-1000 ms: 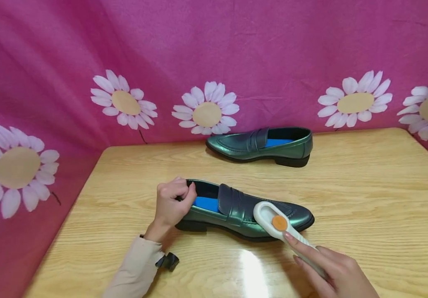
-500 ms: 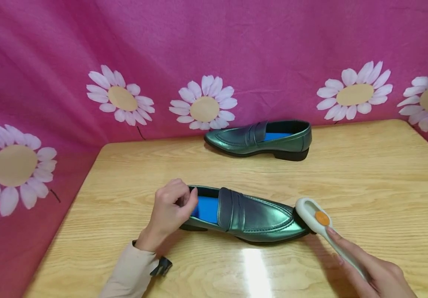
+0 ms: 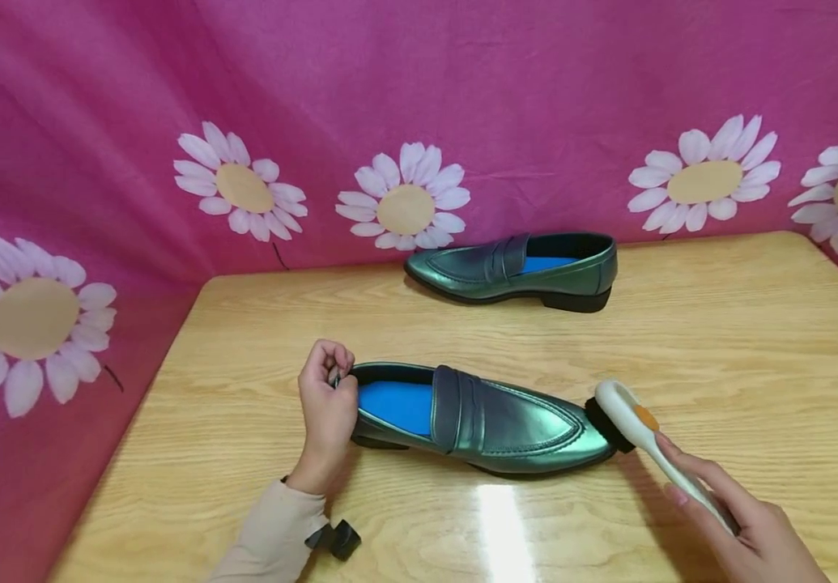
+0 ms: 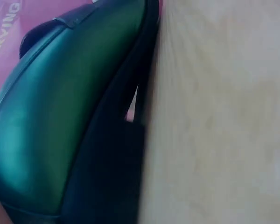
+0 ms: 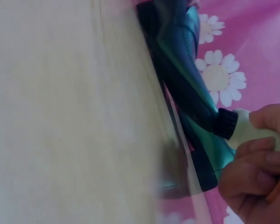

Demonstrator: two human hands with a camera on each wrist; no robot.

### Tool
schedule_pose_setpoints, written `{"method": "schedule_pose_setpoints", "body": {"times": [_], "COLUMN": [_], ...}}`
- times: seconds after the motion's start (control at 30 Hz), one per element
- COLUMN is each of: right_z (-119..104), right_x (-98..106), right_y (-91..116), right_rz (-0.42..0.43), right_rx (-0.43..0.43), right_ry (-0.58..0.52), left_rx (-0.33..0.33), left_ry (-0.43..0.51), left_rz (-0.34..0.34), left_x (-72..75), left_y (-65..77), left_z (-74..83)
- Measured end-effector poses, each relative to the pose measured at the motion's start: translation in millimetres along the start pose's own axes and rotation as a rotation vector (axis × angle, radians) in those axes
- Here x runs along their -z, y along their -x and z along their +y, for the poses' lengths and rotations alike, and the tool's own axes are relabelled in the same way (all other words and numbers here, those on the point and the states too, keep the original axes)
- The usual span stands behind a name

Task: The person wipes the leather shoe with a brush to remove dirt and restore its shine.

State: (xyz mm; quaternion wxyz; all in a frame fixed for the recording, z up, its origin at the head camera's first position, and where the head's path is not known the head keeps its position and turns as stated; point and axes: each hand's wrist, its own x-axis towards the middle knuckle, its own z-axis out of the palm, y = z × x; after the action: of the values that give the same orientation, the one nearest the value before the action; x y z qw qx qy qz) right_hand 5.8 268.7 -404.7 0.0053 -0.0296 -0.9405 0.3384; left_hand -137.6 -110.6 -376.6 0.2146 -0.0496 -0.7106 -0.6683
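Observation:
A metallic green loafer (image 3: 528,417) with a blue insole lies on the table, toe pointing right. My left hand (image 3: 327,413) grips its heel end, fingers curled at the back rim. In the left wrist view the loafer's glossy side (image 4: 46,112) fills the left half, with a bit of skin at the lower edge. My right hand (image 3: 746,518) holds a shoe brush (image 3: 626,417) by its white handle. An orange button sits on the brush, and its black bristles meet the toe tip. The right wrist view shows the bristles (image 5: 225,123) against the toe, with curled fingers (image 5: 247,177) around the handle.
A matching loafer (image 3: 513,275) stands at the back of the wooden table (image 3: 244,324), toe to the left. Behind it hangs a pink cloth (image 3: 535,97) with white daisies. A small black object (image 3: 346,540) sits by the left sleeve.
The brush has slid from the loafer's upper rightward to the toe tip, then tilted so its bristles face left. My left hand has shifted back onto the heel's rear, exposing more insole.

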Motion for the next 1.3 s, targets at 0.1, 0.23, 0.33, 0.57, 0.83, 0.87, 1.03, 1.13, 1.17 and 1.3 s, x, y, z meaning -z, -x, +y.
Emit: {"method": "schedule_pose_setpoints", "body": {"times": [0.1,0.23,0.33,0.57,0.83,0.87,1.03,1.13,1.17,1.3], "right_z": [-6,-27,-32,-29,-39,-38,-33,-33,-34,-38], "right_x": [-8,-14,-14,-14,-31,-29,-21,-22,-24,-28], "right_y": [15,27,29,25,30,30,26,27,28,28], "right_rz": [0.178,0.298,0.275,0.304,0.331,0.341,0.357,0.329,0.316,0.278], "right_rx": [0.116,0.334,0.395,0.336,0.469,0.449,0.368,0.386,0.403,0.491], "right_ry": [0.02,0.116,0.202,0.233,0.198,0.198,0.204,0.197,0.188,0.178], "left_rx": [0.04,0.102,0.127,0.102,0.109,0.111,0.108,0.098,0.098,0.095], "left_ry": [-0.013,-0.02,-0.024,-0.033,-0.034,-0.034,-0.036,-0.047,-0.049,-0.044], "left_rz": [-0.004,-0.02,-0.028,-0.048,-0.053,-0.055,-0.071,-0.085,-0.089,-0.093], "left_x": [-1.2,0.3,0.5,-1.5,2.5,2.9,3.8,4.3,4.5,5.2], "left_y": [-2.6,-3.7,-1.6,-1.6,-0.5,-0.6,-0.5,-0.7,-0.7,-0.5], "left_z": [2.9,4.8,4.3,5.7,2.7,3.2,2.9,2.3,2.0,2.5]}}
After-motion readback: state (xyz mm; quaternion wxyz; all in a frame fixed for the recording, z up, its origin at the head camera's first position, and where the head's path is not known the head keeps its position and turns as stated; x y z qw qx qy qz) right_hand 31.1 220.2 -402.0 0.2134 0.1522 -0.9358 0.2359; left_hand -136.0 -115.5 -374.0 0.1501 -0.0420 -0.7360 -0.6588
